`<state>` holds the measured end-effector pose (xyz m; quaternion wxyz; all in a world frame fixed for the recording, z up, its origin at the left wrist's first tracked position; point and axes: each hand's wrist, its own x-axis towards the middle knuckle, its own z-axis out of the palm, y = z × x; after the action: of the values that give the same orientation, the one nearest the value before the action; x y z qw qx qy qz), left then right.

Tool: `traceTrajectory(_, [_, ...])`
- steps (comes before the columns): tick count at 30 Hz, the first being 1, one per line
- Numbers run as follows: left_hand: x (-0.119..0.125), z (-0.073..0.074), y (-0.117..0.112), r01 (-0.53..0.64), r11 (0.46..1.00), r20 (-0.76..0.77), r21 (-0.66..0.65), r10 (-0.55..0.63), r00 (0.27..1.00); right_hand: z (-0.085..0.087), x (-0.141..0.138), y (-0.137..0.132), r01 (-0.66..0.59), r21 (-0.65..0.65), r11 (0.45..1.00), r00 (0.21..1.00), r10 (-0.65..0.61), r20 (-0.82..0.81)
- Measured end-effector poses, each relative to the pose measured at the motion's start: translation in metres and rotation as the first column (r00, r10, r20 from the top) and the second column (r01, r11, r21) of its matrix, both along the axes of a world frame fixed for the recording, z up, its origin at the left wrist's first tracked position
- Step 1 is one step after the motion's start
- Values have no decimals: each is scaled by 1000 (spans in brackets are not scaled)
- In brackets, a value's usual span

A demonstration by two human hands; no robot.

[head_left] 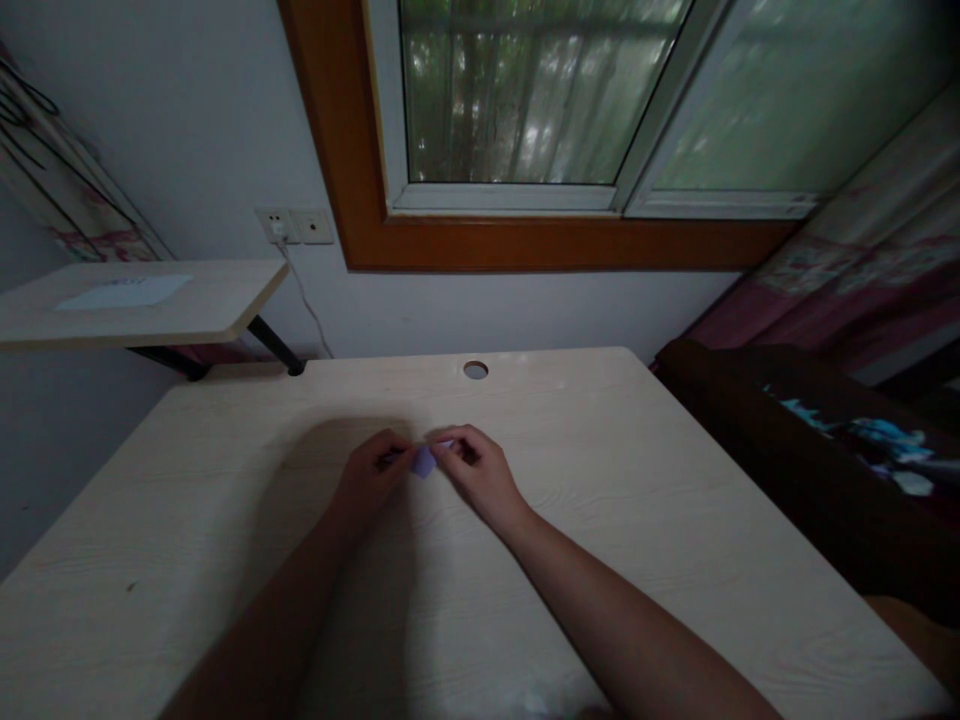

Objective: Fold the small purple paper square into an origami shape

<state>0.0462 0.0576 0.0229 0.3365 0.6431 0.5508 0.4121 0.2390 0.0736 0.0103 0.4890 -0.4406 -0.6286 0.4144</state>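
Observation:
A small piece of purple folded paper [424,462] is held between my two hands, just above the pale wooden desk [600,500]. My left hand [375,465] pinches its left side between thumb and fingers. On the other side, my right hand [474,467] pinches the paper's right part, and a lighter edge shows near the fingertips. The fingers cover much of the paper, so its full shape cannot be made out.
A raised shelf [225,320] on black legs stands at the desk's back left, with a white sheet [127,292] on it. A round cable hole [475,370] is near the back edge. Behind are a wall socket [277,226] with a plugged-in cable and a window [525,100].

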Motion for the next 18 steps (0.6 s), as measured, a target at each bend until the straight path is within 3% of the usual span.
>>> traceTrajectory(11, [3,-2,0,93,992,-118,87,-82,990,-1,0,-2,-105,112,988,986,88,142])
traceTrajectory(18, [4,1,-2,101,991,-99,85,-93,991,2,1,-3,-93,126,988,986,73,153])
